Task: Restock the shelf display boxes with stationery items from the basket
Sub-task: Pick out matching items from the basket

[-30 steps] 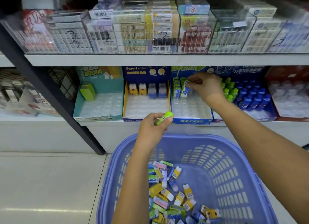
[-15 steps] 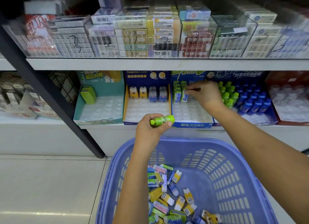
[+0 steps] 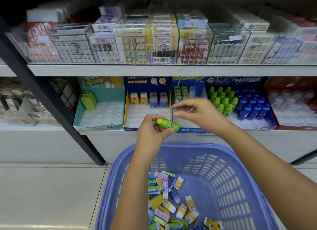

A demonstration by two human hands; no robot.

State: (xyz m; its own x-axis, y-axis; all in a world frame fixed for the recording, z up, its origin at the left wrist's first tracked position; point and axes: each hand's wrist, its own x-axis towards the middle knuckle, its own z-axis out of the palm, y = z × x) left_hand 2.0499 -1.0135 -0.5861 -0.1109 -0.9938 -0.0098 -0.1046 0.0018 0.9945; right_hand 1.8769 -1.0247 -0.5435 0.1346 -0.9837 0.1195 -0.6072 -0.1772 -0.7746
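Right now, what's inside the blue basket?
A loose pile of small stationery items, yellow, green, blue and pink, lies on the floor of the basket. The floor's right side shows bare. The left forearm covers the pile's left edge, so anything under it cannot be seen.

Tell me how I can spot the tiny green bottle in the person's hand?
Start at the big blue plastic basket and look just above its far rim. There the left hand pinches a small bright-green bottle-shaped item with a green cap. It is the only one lying sideways in fingers; its green twins stand upright in the blue cardboard display box behind.
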